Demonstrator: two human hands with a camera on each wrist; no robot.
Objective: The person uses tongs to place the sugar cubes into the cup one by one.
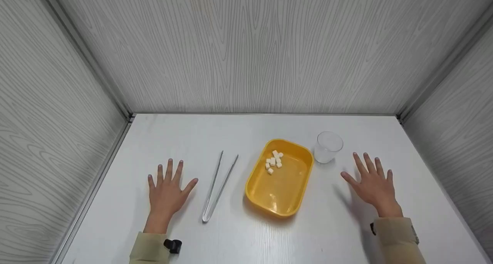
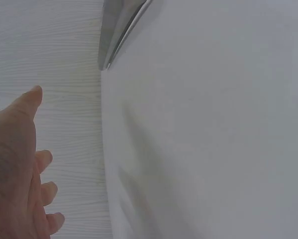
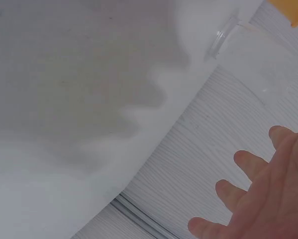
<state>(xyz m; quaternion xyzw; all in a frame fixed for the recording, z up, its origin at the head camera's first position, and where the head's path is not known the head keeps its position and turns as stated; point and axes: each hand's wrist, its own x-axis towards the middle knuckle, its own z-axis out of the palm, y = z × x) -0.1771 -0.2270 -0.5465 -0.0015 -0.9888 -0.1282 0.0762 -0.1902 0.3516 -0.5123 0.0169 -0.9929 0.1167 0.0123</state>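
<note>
My left hand (image 1: 167, 194), palm down with fingers spread, is left of a pair of metal tongs (image 1: 215, 191) whose arms stand apart and point away from me. Over on the right, my right hand (image 1: 373, 187) is also spread palm down and holds nothing. Nearest to it is a clear glass (image 1: 328, 147), upright, which the right wrist view shows beyond the fingertips. Between the hands lies a yellow tray (image 1: 285, 191) with several small white cubes (image 1: 273, 161) bunched toward its far left part. In the left wrist view, the tongs (image 2: 120, 30) appear at the top.
The white table (image 1: 185, 133) is bounded by a wood-grain panel (image 1: 262, 56) at the back and similar panels on both sides. Dark camera straps (image 1: 173, 246) sit at the wrists, over light sleeves.
</note>
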